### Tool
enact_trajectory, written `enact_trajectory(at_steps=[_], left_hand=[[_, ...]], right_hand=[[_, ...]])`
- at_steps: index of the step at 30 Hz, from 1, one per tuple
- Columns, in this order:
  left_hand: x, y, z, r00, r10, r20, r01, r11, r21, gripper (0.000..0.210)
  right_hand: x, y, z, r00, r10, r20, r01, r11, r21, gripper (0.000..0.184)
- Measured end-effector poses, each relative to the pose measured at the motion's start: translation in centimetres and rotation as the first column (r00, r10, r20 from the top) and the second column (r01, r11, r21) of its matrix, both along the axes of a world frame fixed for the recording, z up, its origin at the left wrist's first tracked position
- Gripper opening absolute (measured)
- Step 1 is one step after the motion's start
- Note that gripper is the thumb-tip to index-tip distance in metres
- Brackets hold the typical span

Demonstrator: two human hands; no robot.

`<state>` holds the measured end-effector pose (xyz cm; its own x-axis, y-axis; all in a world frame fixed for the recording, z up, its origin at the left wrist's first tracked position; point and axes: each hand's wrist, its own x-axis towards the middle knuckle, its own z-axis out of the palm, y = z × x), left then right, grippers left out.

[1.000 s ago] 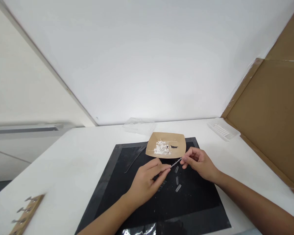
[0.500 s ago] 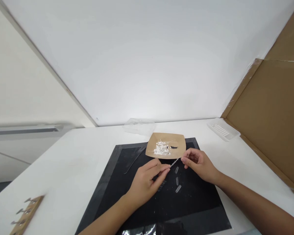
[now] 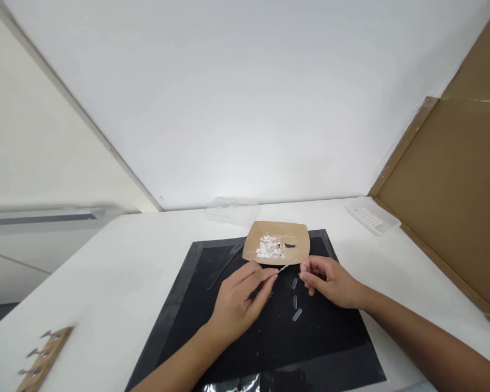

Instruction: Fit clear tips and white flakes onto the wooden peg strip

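My left hand [image 3: 239, 296] pinches one end of a thin, clear, knobbly plastic strip [image 3: 283, 269], whose free end points up and right toward the tray. My right hand [image 3: 326, 280] is apart from the strip, thumb and fingertips pressed together; a tiny clear bit seems to show at the tips, too small to name. Just below lie several clear, tapered pieces that look like nail tips [image 3: 297, 314] on the black mat [image 3: 310, 348]. Beyond the hands a brown paper tray [image 3: 300, 230] holds a heap of white bits [image 3: 269, 247] and a small dark piece [image 3: 289, 245].
A thin dark rod [image 3: 224, 268] lies on the mat left of the tray. Behind it is a clear plastic bag [image 3: 232, 211]. A clear plastic box [image 3: 371, 216] with white strips stands back right, near a cardboard wall [image 3: 449, 201]. A wooden block with metal pegs [image 3: 44, 359] is front left.
My right hand has come off the strip's far end and dropped slightly, opening a gap. The strip stays in my left hand, which has shifted a little left.
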<state>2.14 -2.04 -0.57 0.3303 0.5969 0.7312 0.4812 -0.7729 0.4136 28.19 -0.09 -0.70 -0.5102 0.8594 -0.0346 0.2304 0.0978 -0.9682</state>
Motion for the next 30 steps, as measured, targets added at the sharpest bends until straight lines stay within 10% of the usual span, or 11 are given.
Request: enact_trajectory(at_steps=[9,23,30], left_hand=[[0.0,0.3,0.3,0.994,0.102,0.04,-0.1,0.994,-0.045,0.011],[0.0,0.6,-0.2,0.999,-0.025,0.029,0.027,0.997,-0.074,0.015],[0.0,0.5,-0.6,0.996,-0.083,-0.027,0.081,0.993,-0.084,0.018]], right_hand=[[0.7,0.2,0.0,0.957,-0.043,0.288,-0.099,0.882,0.46,0.006],[0.7,0.0,-0.4,0.988,-0.041,0.152,-0.039,0.874,0.485,0.037],[0.2,-0.5,-0.3,0.998,-0.056,0.021,0.037,0.852,0.523,0.02]])
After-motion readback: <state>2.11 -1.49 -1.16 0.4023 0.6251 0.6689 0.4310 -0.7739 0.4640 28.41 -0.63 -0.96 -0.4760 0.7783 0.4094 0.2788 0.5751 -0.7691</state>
